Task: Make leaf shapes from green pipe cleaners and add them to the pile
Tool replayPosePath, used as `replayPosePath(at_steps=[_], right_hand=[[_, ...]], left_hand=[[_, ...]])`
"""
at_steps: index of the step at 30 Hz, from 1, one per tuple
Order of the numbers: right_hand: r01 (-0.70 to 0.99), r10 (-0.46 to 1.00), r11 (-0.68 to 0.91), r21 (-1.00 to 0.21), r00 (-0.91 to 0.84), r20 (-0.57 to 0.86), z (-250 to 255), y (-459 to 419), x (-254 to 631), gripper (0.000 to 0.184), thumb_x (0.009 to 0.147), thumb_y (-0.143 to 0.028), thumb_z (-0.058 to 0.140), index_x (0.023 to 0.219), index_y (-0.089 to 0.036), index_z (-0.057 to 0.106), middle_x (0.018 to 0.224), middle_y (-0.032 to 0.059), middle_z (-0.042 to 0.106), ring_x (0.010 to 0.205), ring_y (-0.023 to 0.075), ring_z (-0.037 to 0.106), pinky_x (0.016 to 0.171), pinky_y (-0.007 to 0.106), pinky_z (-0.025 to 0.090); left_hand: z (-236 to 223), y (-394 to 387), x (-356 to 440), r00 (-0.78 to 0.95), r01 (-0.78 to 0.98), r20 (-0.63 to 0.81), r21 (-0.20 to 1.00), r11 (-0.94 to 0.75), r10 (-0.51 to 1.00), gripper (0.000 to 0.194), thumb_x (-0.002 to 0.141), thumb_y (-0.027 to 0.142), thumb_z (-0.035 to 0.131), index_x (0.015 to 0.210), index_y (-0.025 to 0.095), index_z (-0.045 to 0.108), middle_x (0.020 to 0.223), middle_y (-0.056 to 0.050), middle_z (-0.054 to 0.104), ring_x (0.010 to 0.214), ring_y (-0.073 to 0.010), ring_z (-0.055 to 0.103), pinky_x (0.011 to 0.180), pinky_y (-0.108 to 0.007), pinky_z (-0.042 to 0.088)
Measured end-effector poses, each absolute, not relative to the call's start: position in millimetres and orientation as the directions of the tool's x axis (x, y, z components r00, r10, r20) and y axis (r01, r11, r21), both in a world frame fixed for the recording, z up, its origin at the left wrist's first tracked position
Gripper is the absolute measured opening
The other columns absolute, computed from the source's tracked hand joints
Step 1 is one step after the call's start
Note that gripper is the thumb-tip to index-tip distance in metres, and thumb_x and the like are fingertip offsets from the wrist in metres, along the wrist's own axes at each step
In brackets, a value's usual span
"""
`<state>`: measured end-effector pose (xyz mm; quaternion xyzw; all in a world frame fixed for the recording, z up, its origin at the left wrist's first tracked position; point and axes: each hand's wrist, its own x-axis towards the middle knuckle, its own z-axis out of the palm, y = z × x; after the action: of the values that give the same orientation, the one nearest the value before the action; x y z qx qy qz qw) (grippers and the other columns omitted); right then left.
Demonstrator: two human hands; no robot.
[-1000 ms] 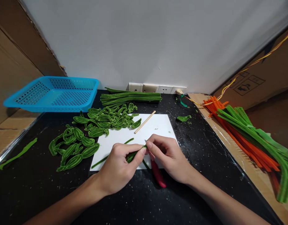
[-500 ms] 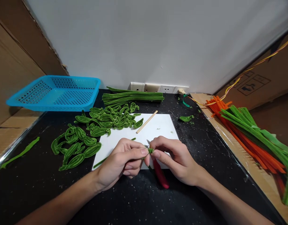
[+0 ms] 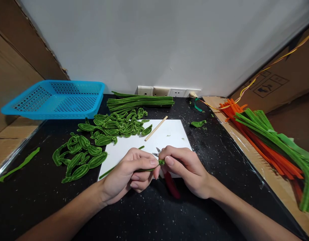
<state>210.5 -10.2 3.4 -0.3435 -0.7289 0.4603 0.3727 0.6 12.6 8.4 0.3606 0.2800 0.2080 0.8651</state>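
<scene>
Between my fingertips is a green pipe cleaner [image 3: 161,162], bent or twisted small at its end. My left hand [image 3: 135,170] pinches it between thumb and forefinger. My right hand [image 3: 186,169] is closed on the same short end, thumb against forefinger. Under the hands lies a pair of pliers or cutters with red handles [image 3: 172,187]; its metal jaws point away from me and are partly covered. A white sheet [image 3: 169,134] is below, carrying a thin wooden stick [image 3: 156,128] and another straight green pipe cleaner [image 3: 106,173] partly behind my left hand.
Left of the sheet lie piles of green leaf shapes [image 3: 80,172]. Behind them are a bundle of green stems [image 3: 141,101] and a blue basket [image 3: 90,112]. A single leaf shape [image 3: 198,124] lies right; orange strips [image 3: 265,144] and green strips [image 3: 292,157] rest on cardboard. Sockets [image 3: 178,92] line the wall.
The view has shifted slightly. Both hands stay together at the pipe cleaner's end, and the right fingertips have moved a little over it. The metal jaws show a bit more.
</scene>
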Motion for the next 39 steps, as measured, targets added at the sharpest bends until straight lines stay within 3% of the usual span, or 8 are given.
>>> replayPosePath(at_steps=[7, 13, 16, 18, 22, 27, 35, 39], right_hand=[[0.331, 0.756, 0.634, -0.699, -0.455, 0.471, -2.3, -8.3, 212.0, 0.015, 0.103, -0.023, 0.054, 0.091, -0.017, 0.06, 0.069, -0.0023, 0.054, 0.058, 0.0097, 0.045, 0.056, 0.023, 0.036], [0.285, 0.804, 0.567, -0.773, -0.393, 0.445, 4.7, -8.6, 211.6, 0.022, 0.1, -0.019, 0.056, 0.079, -0.017, 0.062, 0.062, -0.003, 0.055, 0.054, 0.0083, 0.044, 0.052, 0.022, 0.036], [0.317, 0.865, 0.499, -0.806, -0.236, 0.442, 2.9, -8.0, 212.5, 0.019, 0.1, -0.02, 0.058, 0.082, -0.018, 0.063, 0.064, -0.0029, 0.056, 0.053, 0.0086, 0.044, 0.049, 0.022, 0.036], [0.327, 0.906, 0.42, -0.847, -0.091, 0.414, 1.6, -5.9, 213.5, 0.009, 0.1, -0.02, 0.058, 0.099, -0.02, 0.067, 0.08, 0.0002, 0.063, 0.057, 0.0093, 0.049, 0.051, 0.022, 0.042], [0.298, 0.936, 0.352, -0.887, -0.123, 0.33, 4.1, -1.4, 215.6, 0.035, 0.099, -0.024, 0.062, 0.134, -0.026, 0.06, 0.132, 0.0101, 0.06, 0.084, 0.0148, 0.064, 0.062, 0.025, 0.055], [0.291, 0.834, 0.507, -0.812, -0.403, 0.377, 7.4, -4.2, 213.0, 0.018, 0.104, -0.025, 0.052, 0.111, -0.019, 0.068, 0.099, 0.0067, 0.07, 0.087, 0.0169, 0.065, 0.077, 0.029, 0.053], [0.382, 0.677, 0.728, -0.569, -0.534, 0.507, -3.5, -5.6, 213.6, 0.009, 0.1, -0.016, 0.054, 0.103, -0.016, 0.062, 0.079, 0.0037, 0.06, 0.066, 0.0148, 0.054, 0.06, 0.027, 0.043], [0.366, 0.662, 0.741, -0.563, -0.539, 0.521, -5.6, -5.8, 215.1, 0.008, 0.1, -0.015, 0.051, 0.099, -0.017, 0.06, 0.075, 0.002, 0.057, 0.062, 0.014, 0.052, 0.057, 0.026, 0.04]], left_hand=[[9.1, 12.6, 0.8, 0.712, -0.116, -0.377, 0.768, 0.629, 0.592, 0.031, 0.093, 0.032, 0.063, 0.068, 0.013, 0.062, 0.045, 0.01, 0.023, 0.039, -0.0038, 0.018, 0.042, -0.02, 0.014], [8.5, 13.1, 2.0, 0.704, -0.076, -0.397, 0.782, 0.618, 0.589, 0.031, 0.094, 0.033, 0.062, 0.07, 0.013, 0.062, 0.046, 0.01, 0.023, 0.041, -0.0038, 0.018, 0.044, -0.02, 0.013], [7.5, 13.8, 2.2, 0.672, -0.083, -0.425, 0.77, 0.632, 0.606, 0.031, 0.094, 0.032, 0.061, 0.07, 0.013, 0.061, 0.047, 0.01, 0.025, 0.042, -0.004, 0.02, 0.045, -0.02, 0.013], [7.3, 14.4, 2.6, 0.658, -0.106, -0.427, 0.763, 0.638, 0.62, 0.031, 0.094, 0.032, 0.061, 0.07, 0.013, 0.061, 0.047, 0.009, 0.025, 0.042, -0.0041, 0.019, 0.045, -0.02, 0.012], [8.7, 15.9, 3.6, 0.678, -0.171, -0.416, 0.713, 0.68, 0.606, 0.029, 0.096, 0.031, 0.059, 0.071, 0.014, 0.058, 0.049, 0.01, 0.024, 0.042, -0.0049, 0.018, 0.045, -0.021, 0.013], [10.8, 15.3, 2.8, 0.754, -0.194, -0.402, 0.618, 0.761, 0.519, 0.03, 0.097, 0.029, 0.054, 0.07, 0.016, 0.051, 0.05, 0.01, 0.022, 0.041, -0.0053, 0.017, 0.043, -0.02, 0.013], [9.7, 13.2, 3.3, 0.79, -0.154, -0.395, 0.612, 0.776, 0.469, 0.029, 0.096, 0.029, 0.055, 0.07, 0.016, 0.052, 0.049, 0.01, 0.023, 0.041, -0.0053, 0.018, 0.042, -0.019, 0.015], [8.3, 12.2, 3.7, 0.79, -0.143, -0.395, 0.625, 0.767, 0.469, 0.029, 0.096, 0.029, 0.057, 0.07, 0.016, 0.054, 0.048, 0.01, 0.023, 0.041, -0.005, 0.018, 0.041, -0.018, 0.015]])
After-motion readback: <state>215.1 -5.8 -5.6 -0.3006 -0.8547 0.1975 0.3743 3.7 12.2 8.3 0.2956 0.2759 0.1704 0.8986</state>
